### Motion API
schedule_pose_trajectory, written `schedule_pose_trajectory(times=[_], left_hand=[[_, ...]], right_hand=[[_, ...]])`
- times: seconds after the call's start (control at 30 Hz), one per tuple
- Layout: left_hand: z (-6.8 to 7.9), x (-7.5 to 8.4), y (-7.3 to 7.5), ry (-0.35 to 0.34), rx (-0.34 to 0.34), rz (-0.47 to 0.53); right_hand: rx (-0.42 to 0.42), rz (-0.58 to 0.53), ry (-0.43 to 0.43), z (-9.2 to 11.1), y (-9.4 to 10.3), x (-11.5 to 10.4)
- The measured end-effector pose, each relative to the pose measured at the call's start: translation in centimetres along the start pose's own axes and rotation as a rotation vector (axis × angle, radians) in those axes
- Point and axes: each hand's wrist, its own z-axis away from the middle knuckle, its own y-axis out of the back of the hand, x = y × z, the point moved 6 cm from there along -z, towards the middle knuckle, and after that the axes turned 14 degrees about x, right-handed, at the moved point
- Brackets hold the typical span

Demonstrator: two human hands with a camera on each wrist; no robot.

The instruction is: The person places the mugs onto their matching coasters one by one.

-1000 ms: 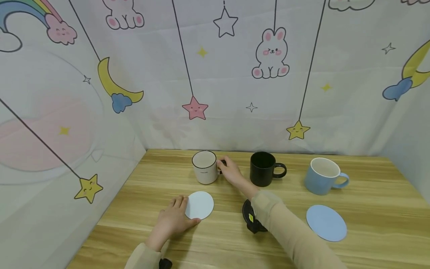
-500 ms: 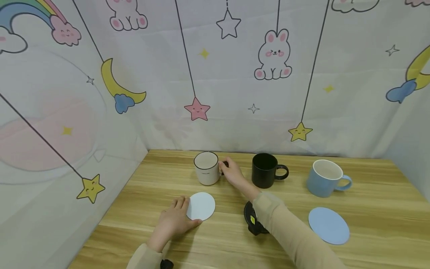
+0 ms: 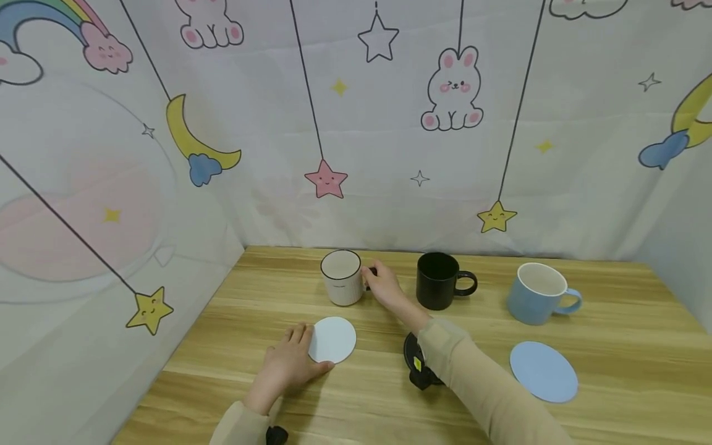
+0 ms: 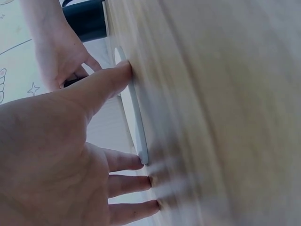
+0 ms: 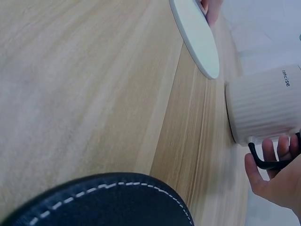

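Note:
My right hand (image 3: 384, 286) grips the black handle of a white ribbed mug (image 3: 343, 287), which stands upright on the table. In the right wrist view the fingers curl round the handle (image 5: 268, 164) and the mug (image 5: 261, 106) shows small lettering. Nearer me lies a round white coaster (image 3: 336, 339). My left hand (image 3: 289, 360) touches its edge with thumb and index finger fairly straight, and the other fingertips rest on the wood. In the left wrist view the coaster (image 4: 133, 117) appears edge-on, flat on the table beside the left hand (image 4: 89, 136).
A black mug (image 3: 436, 284) stands right of my right hand, and a light blue mug (image 3: 531, 300) farther right. A blue coaster (image 3: 544, 372) lies before it. Under my right forearm a black stitched coaster (image 5: 117, 200) is partly hidden. A printed cloth (image 3: 378, 216) rises behind the table.
The head view has shifted very slightly. Both hands, the mugs and the coasters keep their places on the table.

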Motion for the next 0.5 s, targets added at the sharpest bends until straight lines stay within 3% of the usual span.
schedule_pose_trajectory(times=[0.5], left_hand=[[-0.02, -0.14, -0.02, 0.022, -0.006, 0.010]], right_hand=[[0.063, -0.128, -0.054, 0.36, -0.56, -0.45]])
